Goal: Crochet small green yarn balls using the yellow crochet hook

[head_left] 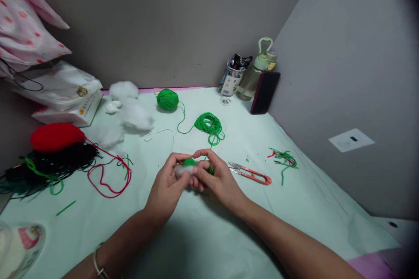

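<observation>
My left hand (168, 184) and my right hand (219, 177) meet over the middle of the table. Between them is a small green yarn piece (189, 162), held from both sides, with a tuft of white stuffing (180, 171) against it. The fingers of both hands are curled round these and hide part of them. Green yarn runs from my right hand up to a loose green coil (209, 126), and on to a green yarn ball (167, 99). Just right of my right hand lie orange-handled thread snips (251, 174).
White stuffing clumps (135, 114) lie at the back left. A red yarn ball (58, 136) and tangled black yarn (49, 163) sit at the left. At the back right stand a pen jar (231, 79), a bottle (250, 80) and a phone (266, 93). Yarn scraps (285, 159) lie right.
</observation>
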`<state>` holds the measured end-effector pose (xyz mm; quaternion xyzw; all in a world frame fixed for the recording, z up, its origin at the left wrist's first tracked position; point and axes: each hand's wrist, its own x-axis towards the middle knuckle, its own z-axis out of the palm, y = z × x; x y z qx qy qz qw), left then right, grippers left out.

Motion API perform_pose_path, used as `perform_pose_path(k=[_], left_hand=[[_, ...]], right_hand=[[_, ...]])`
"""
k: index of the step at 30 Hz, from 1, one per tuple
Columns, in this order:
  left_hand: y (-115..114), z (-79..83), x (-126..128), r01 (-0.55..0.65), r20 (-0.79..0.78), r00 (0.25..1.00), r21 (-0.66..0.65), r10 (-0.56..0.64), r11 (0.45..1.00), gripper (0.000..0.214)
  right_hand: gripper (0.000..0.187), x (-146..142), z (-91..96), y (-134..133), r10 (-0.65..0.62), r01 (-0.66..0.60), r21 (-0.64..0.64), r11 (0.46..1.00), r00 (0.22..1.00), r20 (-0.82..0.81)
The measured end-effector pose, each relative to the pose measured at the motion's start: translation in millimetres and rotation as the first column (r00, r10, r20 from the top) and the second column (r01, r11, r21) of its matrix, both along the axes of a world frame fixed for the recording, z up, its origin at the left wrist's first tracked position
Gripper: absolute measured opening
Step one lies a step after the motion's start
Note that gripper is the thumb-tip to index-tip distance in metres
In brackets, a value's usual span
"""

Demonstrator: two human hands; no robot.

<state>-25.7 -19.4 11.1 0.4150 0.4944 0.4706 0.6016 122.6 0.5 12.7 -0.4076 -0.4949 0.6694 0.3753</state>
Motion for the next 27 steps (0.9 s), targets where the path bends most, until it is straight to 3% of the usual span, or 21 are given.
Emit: perform_pose_path(k=[7,14,22,27], left_hand=[[0,1.4,-8,0.077,0.067,0.995,-0.009,-0.076,0.997,0.036],[4,-5.0,-7,0.070,0.143,0.988,-0.059,-0.061,0.996,0.037],[-1,-6.9,-1,-0.030,0.064,0.997,-0.030,0.032,0.999,0.027],[-6,-8.8,-2,-0.076,-0.032,0.997,0.010,0.076,0.997,0.019]], right_hand=[[0.018,4,-0.7,5,-0.073,0.062,0.098,0.993,0.991,0.110],[0.017,4,-1.0,4,-0.080,0.065,0.112,0.992,0.988,0.131],[0.008,2,-4.9,-5,-0.065,-0.069,0.335,0.940,0.926,0.372],[0.020,-4,-0.5,-16,-0.011,-0.161,0.338,0.927,0.891,0.454]])
